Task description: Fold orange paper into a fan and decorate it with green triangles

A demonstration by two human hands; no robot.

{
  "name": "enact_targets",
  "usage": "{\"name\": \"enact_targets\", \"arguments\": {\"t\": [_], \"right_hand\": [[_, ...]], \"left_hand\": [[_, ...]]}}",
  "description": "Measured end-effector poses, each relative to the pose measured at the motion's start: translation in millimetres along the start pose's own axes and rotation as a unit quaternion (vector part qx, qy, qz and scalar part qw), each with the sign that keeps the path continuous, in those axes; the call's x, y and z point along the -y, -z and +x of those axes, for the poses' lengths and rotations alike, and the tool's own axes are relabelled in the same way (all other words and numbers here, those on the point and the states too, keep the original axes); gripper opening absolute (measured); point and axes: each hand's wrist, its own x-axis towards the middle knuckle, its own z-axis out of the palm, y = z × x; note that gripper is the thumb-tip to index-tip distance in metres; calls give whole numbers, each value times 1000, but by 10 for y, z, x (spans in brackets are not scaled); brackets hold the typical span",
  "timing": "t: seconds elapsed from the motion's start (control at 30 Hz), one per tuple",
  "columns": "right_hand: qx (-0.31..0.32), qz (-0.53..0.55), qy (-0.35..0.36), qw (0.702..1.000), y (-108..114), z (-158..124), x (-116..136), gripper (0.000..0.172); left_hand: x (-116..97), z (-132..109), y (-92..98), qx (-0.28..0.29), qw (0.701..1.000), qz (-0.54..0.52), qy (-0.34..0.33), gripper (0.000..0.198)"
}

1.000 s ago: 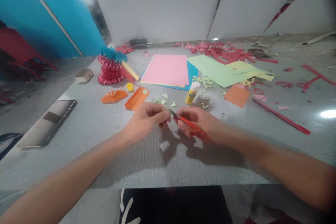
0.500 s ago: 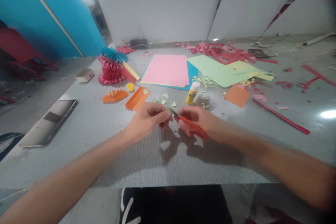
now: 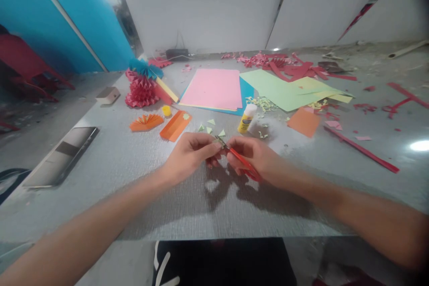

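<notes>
Scissors (image 3: 241,161) shifted right over grey table (image 3: 110,154) (red scraps (image 3: 296,71)).

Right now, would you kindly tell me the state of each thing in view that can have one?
Right hand: gripping red-handled scissors
Left hand: fingers pinched at the scissors' tips
Glue stick: capped
Orange paper fan: spread open
Pink paper sheet: lying flat on a blue sheet

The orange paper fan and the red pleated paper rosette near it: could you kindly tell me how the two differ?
The orange paper fan lies flat as a half circle; the red pleated paper rosette stands bulkier and taller. A blue pleated fan tops the red pleated paper rosette, while nothing rests on the orange paper fan. Both are folded in radiating pleats.
</notes>
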Motion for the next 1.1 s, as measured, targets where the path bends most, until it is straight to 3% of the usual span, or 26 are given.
{"name": "enact_targets", "arguments": {"t": [0.17,0.43,0.7,0.93,1.1], "right_hand": [[6,0,10,1000,6,6,9,39],[-14,-31,28,999,-1,4,41,40],[-13,-29,18,999,4,8,42,41],[-18,-35,13,999,6,7,48,41],[-12,-33,8,999,21,6,26,39]], "left_hand": [[-1,16,15,2,1000,13,-2,27],[-1,31,51,-43,998,32,-20,25],[-19,16,42,-30,998,51,-14,25],[-41,6,31,-79,994,55,-49,25],[-55,2,32,-77,994,69,-48,25]]}}
